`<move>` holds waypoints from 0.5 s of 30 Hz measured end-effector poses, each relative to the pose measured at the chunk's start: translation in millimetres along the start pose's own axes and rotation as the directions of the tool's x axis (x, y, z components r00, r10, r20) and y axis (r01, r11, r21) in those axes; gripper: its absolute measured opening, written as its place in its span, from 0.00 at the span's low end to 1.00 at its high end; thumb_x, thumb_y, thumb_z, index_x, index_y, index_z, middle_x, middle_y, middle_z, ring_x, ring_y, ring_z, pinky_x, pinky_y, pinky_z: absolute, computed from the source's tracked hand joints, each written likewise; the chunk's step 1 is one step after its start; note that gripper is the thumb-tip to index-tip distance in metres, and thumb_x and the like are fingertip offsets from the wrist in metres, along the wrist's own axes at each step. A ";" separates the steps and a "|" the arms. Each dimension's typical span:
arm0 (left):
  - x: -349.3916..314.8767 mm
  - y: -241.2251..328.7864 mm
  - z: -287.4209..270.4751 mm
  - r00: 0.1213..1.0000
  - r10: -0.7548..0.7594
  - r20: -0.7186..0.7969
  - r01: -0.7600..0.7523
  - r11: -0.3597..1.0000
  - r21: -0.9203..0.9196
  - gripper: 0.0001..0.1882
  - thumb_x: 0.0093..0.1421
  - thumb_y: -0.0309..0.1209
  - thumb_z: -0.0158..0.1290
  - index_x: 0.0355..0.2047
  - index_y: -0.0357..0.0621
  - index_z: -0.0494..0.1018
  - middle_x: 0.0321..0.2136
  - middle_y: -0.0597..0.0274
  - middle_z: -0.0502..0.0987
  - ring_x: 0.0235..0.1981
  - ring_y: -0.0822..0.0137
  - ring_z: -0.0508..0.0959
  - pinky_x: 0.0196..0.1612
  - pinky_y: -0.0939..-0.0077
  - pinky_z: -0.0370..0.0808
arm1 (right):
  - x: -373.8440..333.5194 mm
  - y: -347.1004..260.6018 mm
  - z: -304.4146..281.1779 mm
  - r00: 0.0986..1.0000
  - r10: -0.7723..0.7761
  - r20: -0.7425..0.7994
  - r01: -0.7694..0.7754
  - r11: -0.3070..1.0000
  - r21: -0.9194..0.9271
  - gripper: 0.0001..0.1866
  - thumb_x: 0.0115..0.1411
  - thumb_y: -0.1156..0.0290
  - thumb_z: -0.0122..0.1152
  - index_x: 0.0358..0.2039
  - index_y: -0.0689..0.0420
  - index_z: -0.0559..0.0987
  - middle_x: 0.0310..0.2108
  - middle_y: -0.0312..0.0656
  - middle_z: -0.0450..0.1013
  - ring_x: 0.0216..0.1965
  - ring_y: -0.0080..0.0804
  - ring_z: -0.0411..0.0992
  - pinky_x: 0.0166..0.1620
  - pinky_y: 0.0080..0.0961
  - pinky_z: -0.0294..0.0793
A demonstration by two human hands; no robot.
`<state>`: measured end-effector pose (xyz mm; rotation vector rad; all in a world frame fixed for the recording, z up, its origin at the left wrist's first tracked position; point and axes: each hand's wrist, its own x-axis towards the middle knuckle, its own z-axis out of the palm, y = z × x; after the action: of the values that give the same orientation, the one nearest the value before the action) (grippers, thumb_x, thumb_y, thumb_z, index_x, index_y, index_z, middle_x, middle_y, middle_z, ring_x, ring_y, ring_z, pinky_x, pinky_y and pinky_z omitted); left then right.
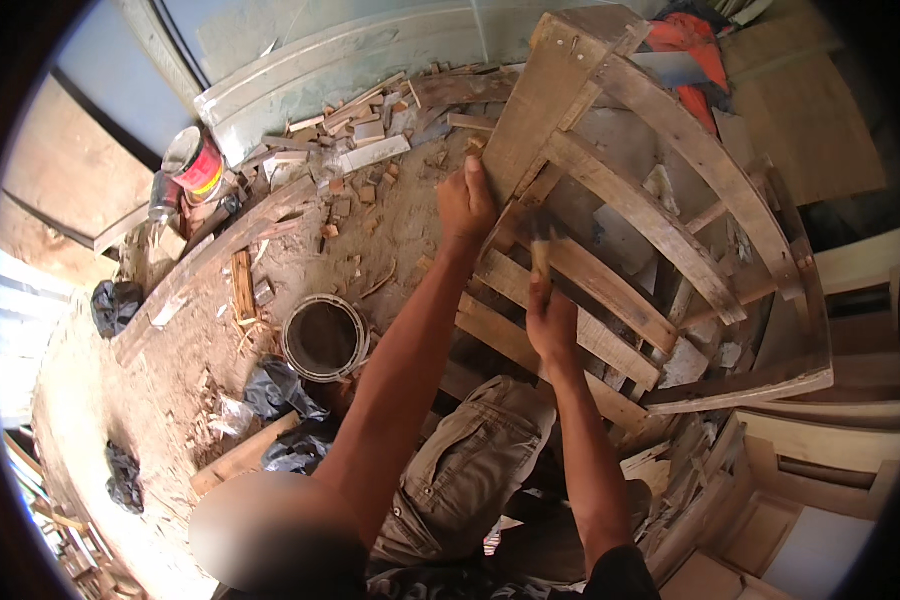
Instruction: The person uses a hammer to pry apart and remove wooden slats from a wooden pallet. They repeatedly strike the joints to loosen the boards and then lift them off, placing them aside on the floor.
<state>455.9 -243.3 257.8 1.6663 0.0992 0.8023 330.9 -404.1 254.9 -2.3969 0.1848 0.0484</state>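
A slatted wooden frame (pixel 670 215), somewhat like a pallet, leans in front of me and reaches off to the right. My left hand (pixel 467 203) is closed around the lower left edge of its wide end board (pixel 535 110), thumb up along the wood. Lower and to the right, my right hand (pixel 552 322) grips the handle of a hammer (pixel 541 250). The hammer's head is blurred and lies close to the slats beside the board; whether it touches them I cannot tell. Nail heads dot the top of the end board. My knee in brown trousers is beneath the slats.
An open bucket (pixel 324 338) stands left of my left forearm. Wood offcuts (pixel 365 135) litter the dirt floor by the wall. A red paint can (pixel 192 165) and black plastic bags (pixel 282 390) lie to the left. Wooden furniture pieces (pixel 820 440) crowd the right.
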 end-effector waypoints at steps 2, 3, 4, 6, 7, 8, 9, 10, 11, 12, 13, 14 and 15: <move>7.7 -0.8 -2.0 1.000 0.023 -0.017 -0.023 1.000 -0.002 0.31 0.71 0.47 0.33 0.22 0.31 0.67 0.18 0.35 0.68 0.22 0.32 0.69 0.25 0.50 0.63 | -2.7 -12.7 -0.5 0.993 -0.053 -0.109 0.070 0.985 0.156 0.29 0.70 0.50 0.46 0.33 0.69 0.77 0.24 0.56 0.75 0.29 0.54 0.76 0.33 0.40 0.72; 8.8 0.8 -2.4 1.000 0.016 -0.015 -0.016 1.000 -0.011 0.31 0.71 0.47 0.33 0.22 0.31 0.67 0.18 0.35 0.68 0.22 0.32 0.69 0.25 0.49 0.63 | -1.9 -19.3 -7.4 0.991 -0.040 -0.126 0.075 0.954 0.289 0.30 0.70 0.49 0.46 0.30 0.68 0.76 0.21 0.52 0.72 0.24 0.45 0.72 0.30 0.39 0.70; 5.6 -1.7 -7.7 1.000 0.001 -0.009 -0.001 1.000 -0.006 0.31 0.71 0.47 0.33 0.22 0.31 0.67 0.18 0.35 0.68 0.22 0.33 0.70 0.25 0.49 0.63 | -4.2 -34.5 -13.9 0.978 -0.137 -0.156 0.189 0.899 0.396 0.29 0.70 0.47 0.44 0.26 0.63 0.72 0.19 0.45 0.68 0.20 0.36 0.68 0.26 0.33 0.65; 1.9 -6.1 -11.3 1.000 -0.029 0.008 0.028 0.999 0.046 0.31 0.71 0.47 0.33 0.22 0.31 0.68 0.18 0.35 0.68 0.22 0.32 0.70 0.25 0.49 0.63 | -8.1 -59.4 -24.6 0.918 -0.293 -0.266 0.395 0.723 0.567 0.30 0.71 0.44 0.40 0.19 0.54 0.65 0.15 0.31 0.60 0.14 0.17 0.59 0.18 0.20 0.55; 3.6 -3.1 -6.6 0.999 -0.029 0.016 0.028 0.998 0.058 0.31 0.71 0.47 0.33 0.23 0.31 0.68 0.18 0.34 0.68 0.22 0.32 0.70 0.25 0.49 0.63 | -6.7 -59.0 -16.2 0.844 -0.318 -0.432 0.516 0.699 0.494 0.30 0.70 0.43 0.41 0.19 0.54 0.65 0.14 0.32 0.61 0.14 0.19 0.59 0.18 0.20 0.56; 0.4 -1.8 -4.1 0.998 -0.050 0.028 0.049 0.998 0.046 0.31 0.71 0.47 0.33 0.23 0.30 0.68 0.18 0.34 0.68 0.22 0.32 0.70 0.25 0.49 0.63 | -2.2 -23.2 2.2 0.868 -0.328 -0.373 0.452 0.834 0.318 0.31 0.70 0.42 0.40 0.20 0.54 0.65 0.14 0.32 0.60 0.14 0.19 0.59 0.18 0.20 0.56; -2.9 5.3 6.1 0.997 -0.059 0.050 0.059 0.998 0.010 0.32 0.71 0.47 0.33 0.23 0.30 0.69 0.18 0.34 0.68 0.22 0.32 0.69 0.25 0.49 0.63 | 6.1 33.4 22.4 0.885 -0.321 -0.336 0.374 0.922 0.104 0.31 0.69 0.41 0.40 0.20 0.54 0.66 0.14 0.33 0.60 0.14 0.19 0.59 0.18 0.19 0.56; -0.6 6.5 9.5 0.997 -0.065 0.051 0.065 0.998 -0.007 0.32 0.71 0.47 0.33 0.23 0.30 0.69 0.18 0.34 0.68 0.22 0.33 0.69 0.25 0.49 0.63 | 10.8 50.6 29.6 0.939 -0.206 -0.275 0.227 0.973 0.047 0.31 0.69 0.38 0.39 0.22 0.54 0.66 0.14 0.32 0.60 0.13 0.19 0.59 0.18 0.19 0.57; -1.3 4.1 7.1 0.999 -0.027 0.026 0.027 1.000 -0.014 0.32 0.71 0.47 0.33 0.22 0.30 0.69 0.17 0.34 0.67 0.21 0.33 0.69 0.25 0.50 0.62 | 11.1 49.4 36.4 0.976 -0.082 -0.204 0.079 0.997 -0.022 0.32 0.68 0.36 0.38 0.23 0.54 0.67 0.13 0.32 0.60 0.13 0.20 0.59 0.17 0.18 0.58; -3.2 2.6 6.1 1.000 0.011 0.003 -0.011 1.000 -0.022 0.32 0.71 0.47 0.33 0.22 0.29 0.68 0.17 0.34 0.67 0.20 0.34 0.68 0.24 0.50 0.62 | 6.0 53.2 33.7 0.984 0.010 -0.178 0.026 0.980 0.197 0.31 0.68 0.39 0.39 0.23 0.54 0.68 0.15 0.34 0.62 0.14 0.20 0.61 0.18 0.19 0.59; 8.3 -6.2 -2.8 0.997 0.061 -0.048 -0.061 0.998 0.000 0.32 0.71 0.47 0.33 0.21 0.29 0.68 0.17 0.34 0.66 0.19 0.34 0.67 0.24 0.50 0.62 | 6.5 22.7 23.2 0.992 0.063 -0.106 -0.013 0.909 0.417 0.30 0.69 0.41 0.41 0.24 0.55 0.68 0.17 0.35 0.64 0.16 0.19 0.63 0.18 0.20 0.60; 8.5 -9.6 -9.3 0.998 0.043 -0.035 -0.042 0.999 0.033 0.33 0.71 0.48 0.32 0.22 0.29 0.68 0.16 0.34 0.67 0.19 0.35 0.69 0.25 0.50 0.62 | -6.1 0.3 7.4 0.990 0.138 -0.013 -0.104 0.796 0.596 0.29 0.70 0.43 0.42 0.24 0.56 0.69 0.20 0.36 0.66 0.17 0.19 0.65 0.19 0.21 0.62; 5.6 -6.7 -11.1 1.000 0.010 -0.006 -0.010 0.999 0.053 0.34 0.71 0.48 0.30 0.22 0.29 0.69 0.16 0.35 0.67 0.20 0.36 0.70 0.26 0.50 0.62 | -16.7 -23.8 -10.5 0.993 0.060 -0.104 0.029 0.716 0.698 0.27 0.70 0.44 0.43 0.26 0.55 0.68 0.18 0.33 0.63 0.16 0.18 0.61 0.18 0.18 0.58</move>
<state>456.4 -229.5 254.8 1.7158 0.1176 0.8182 317.7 -391.8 280.1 -1.6263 0.2301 -0.1391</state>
